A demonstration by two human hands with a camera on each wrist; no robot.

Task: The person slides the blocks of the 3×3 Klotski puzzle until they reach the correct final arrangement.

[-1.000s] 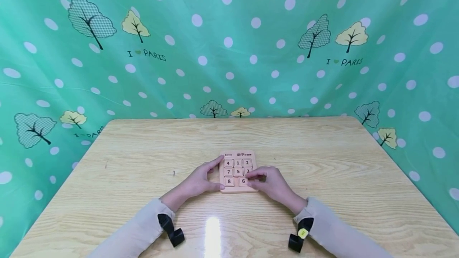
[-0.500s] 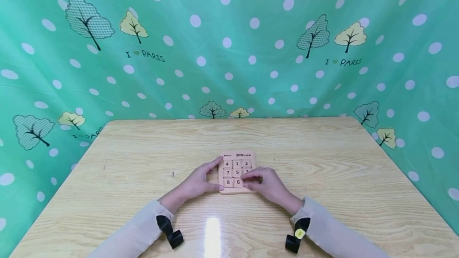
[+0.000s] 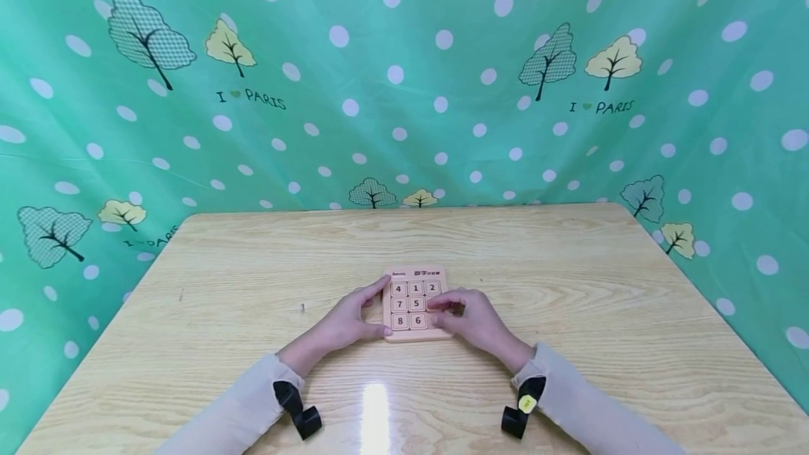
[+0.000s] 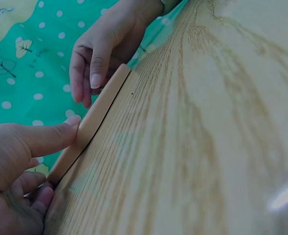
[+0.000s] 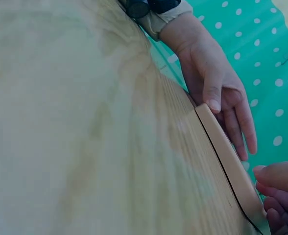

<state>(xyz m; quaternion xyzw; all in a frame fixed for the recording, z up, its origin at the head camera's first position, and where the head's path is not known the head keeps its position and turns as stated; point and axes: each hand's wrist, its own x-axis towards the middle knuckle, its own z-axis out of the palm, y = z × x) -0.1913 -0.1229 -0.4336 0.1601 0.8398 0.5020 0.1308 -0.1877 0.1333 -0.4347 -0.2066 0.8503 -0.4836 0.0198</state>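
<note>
A pink number slide puzzle lies flat on the table, its tiles reading 4, 1, 2, then 7, 5, then 8, 6. My left hand holds its left side, index fingertip at the far corner and thumb at the near one. The fingertips of my right hand touch the tiles at the right end of the middle row and cover the number there. Tile 6 sits in the middle of the near row, beside a slot under my right thumb. Both wrist views show the puzzle's side edge, not its face.
The puzzle rests on a wood-grain table. Behind and beside the table hangs a green curtain with white dots and printed trees. A small dark mark shows on the tabletop left of the puzzle.
Tile 6 has slid left into the middle of the near row. My right hand has followed left, and its fingers now sit slightly farther up. My left hand keeps its hold.
</note>
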